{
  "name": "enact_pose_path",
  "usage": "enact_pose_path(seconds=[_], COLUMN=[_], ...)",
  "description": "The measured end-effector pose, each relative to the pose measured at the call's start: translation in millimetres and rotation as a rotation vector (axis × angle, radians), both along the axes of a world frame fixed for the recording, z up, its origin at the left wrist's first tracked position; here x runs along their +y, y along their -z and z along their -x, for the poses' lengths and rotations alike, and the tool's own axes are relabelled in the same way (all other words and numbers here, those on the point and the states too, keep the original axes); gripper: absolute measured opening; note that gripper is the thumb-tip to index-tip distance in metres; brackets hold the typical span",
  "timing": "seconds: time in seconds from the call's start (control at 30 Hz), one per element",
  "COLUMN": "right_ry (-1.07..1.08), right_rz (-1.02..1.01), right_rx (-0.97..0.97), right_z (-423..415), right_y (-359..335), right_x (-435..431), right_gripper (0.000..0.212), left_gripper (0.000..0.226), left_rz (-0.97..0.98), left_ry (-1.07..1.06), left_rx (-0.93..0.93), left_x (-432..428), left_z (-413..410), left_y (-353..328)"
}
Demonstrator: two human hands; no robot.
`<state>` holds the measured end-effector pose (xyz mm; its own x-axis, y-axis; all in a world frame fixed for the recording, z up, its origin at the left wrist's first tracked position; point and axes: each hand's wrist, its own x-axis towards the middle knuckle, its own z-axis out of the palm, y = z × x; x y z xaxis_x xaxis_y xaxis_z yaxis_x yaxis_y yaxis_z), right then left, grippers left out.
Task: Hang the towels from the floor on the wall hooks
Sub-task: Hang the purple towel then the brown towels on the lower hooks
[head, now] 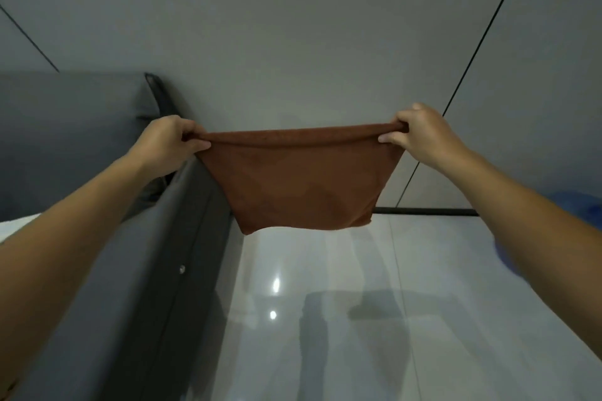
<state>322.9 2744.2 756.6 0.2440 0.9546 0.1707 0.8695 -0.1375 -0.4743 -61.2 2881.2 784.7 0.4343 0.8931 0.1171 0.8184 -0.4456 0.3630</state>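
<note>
A brown towel [303, 182] hangs stretched in the air in front of the grey wall [293, 42], its lower edge well above the floor. My left hand [169, 143] grips its top left corner. My right hand [420, 137] pinches its top right corner. Both arms reach forward at about the same height. No wall hook shows in this view.
A grey upholstered bed frame [182, 238] runs along the left, its headboard against the wall. Glossy white floor tiles [374, 303] fill the lower right. Something blue [580, 205] lies at the far right edge, partly behind my right forearm. A black skirting strip [423, 212] runs along the wall base.
</note>
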Motion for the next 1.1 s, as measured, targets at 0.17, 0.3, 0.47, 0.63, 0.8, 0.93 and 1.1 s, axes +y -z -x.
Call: enact_pose_path(seconds=[0.17,0.3,0.47,0.63,0.8,0.93,1.1], right_ry=[-0.084,-0.187,-0.354,-0.572,-0.805,-0.958,-1.122], right_rz=[-0.103,-0.174,-0.166,-0.081,-0.104,-0.187,-0.229], right_rx=[-0.005,0.04,0.054,0.017,0.02,0.005,0.031], right_z=[14.3,42.7,101.2,175.1,273.8,349.7,437.3], right_y=[-99.5,-150.3,-179.4,-190.2,-198.3,-193.1,-186.6], right_x=[-10.6,-11.5,-17.7,-28.7,-58.3,-84.6,-111.6], right_gripper=[0.031,0.029,0.026,0.028,0.025,0.027,0.03], left_gripper=[0.017,0.013,0.012,0.016,0.017,0.019,0.015], left_rz=[-0.05,-0.086,-0.009,0.01,-0.012,-0.009,-0.069], left_ry=[-0.077,-0.19,-0.369,-0.52,-0.701,-0.835,-1.06], left_rx=[0.076,0.046,0.002,-0.032,-0.071,-0.07,-0.089], left_x=[-51.0,-108.0,-194.6,-275.4,-367.4,-442.8,-534.2], left_z=[27.0,67.0,126.4,195.6,261.4,314.6,351.4], left_y=[-113.0,-169.7,-189.0,-184.8,-173.7,-169.8,-183.8])
